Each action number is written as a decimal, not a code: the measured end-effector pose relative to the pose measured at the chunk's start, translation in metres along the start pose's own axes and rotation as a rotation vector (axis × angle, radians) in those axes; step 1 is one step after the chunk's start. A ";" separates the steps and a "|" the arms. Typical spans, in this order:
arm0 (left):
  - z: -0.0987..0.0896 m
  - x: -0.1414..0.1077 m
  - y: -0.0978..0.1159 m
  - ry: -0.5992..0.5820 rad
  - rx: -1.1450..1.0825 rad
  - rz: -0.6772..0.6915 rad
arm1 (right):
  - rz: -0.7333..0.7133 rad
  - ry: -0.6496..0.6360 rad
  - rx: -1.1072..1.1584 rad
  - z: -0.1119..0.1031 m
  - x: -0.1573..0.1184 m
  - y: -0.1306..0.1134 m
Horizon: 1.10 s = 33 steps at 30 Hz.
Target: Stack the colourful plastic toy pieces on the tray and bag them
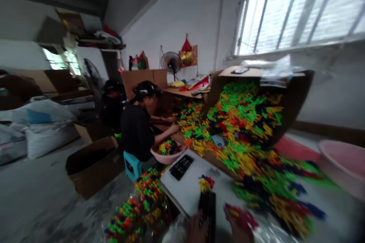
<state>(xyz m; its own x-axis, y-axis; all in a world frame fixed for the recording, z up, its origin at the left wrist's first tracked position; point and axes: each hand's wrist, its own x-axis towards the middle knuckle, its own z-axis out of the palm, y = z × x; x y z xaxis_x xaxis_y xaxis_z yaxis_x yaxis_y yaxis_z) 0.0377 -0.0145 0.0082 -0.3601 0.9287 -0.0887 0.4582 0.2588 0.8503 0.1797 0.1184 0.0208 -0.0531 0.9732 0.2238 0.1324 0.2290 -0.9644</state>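
Observation:
My left hand (197,228) is at the bottom of the view, against the near end of a narrow black tray (210,207) on a pale tabletop (224,182). Whether its blurred fingers grip the tray is unclear. Just right of the tray, my right hand (238,226) is closed around red and yellow pieces (242,214). A small yellow, red and blue bunch (205,184) sits at the tray's far end. A black slotted tray (181,167) lies farther back on the tabletop.
A large heap of colourful pieces (245,121) spills across the right side. Filled clear bags (151,197) stand at lower left. A person (137,125) sits by a pink basin (168,157), with another behind. An open carton (94,167) stands left; another pink basin (345,163) is right.

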 end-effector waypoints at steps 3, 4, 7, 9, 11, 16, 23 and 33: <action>-0.001 -0.017 0.008 -0.062 0.227 0.079 | 0.007 -0.038 -0.055 0.008 -0.002 -0.008; -0.004 -0.020 0.012 -0.070 0.290 0.082 | 0.024 -0.034 -0.051 0.012 -0.003 -0.010; -0.012 -0.021 0.020 -0.075 0.370 0.102 | 0.074 -0.031 -0.048 0.028 -0.006 -0.015; -0.015 -0.021 0.020 -0.059 0.390 0.119 | 0.062 -0.070 -0.058 0.036 -0.009 -0.014; -0.014 -0.021 0.018 -0.040 0.402 0.133 | 0.035 -0.097 -0.098 0.043 -0.012 -0.010; -0.005 -0.022 0.009 -0.027 0.400 0.152 | -0.006 -0.101 -0.198 0.059 -0.010 -0.001; -0.057 0.000 -0.034 0.356 0.155 0.176 | -0.023 -0.067 -0.312 0.070 -0.009 0.004; -0.083 0.011 -0.034 0.642 0.207 0.035 | -0.027 -0.066 -0.390 0.067 -0.006 0.004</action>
<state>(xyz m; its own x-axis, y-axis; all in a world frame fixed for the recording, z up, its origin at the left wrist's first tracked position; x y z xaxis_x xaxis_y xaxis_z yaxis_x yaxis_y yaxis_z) -0.0489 -0.0348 0.0215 -0.7243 0.6121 0.3175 0.6018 0.3363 0.7244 0.1148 0.1119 0.0058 -0.1239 0.9661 0.2266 0.4956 0.2581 -0.8293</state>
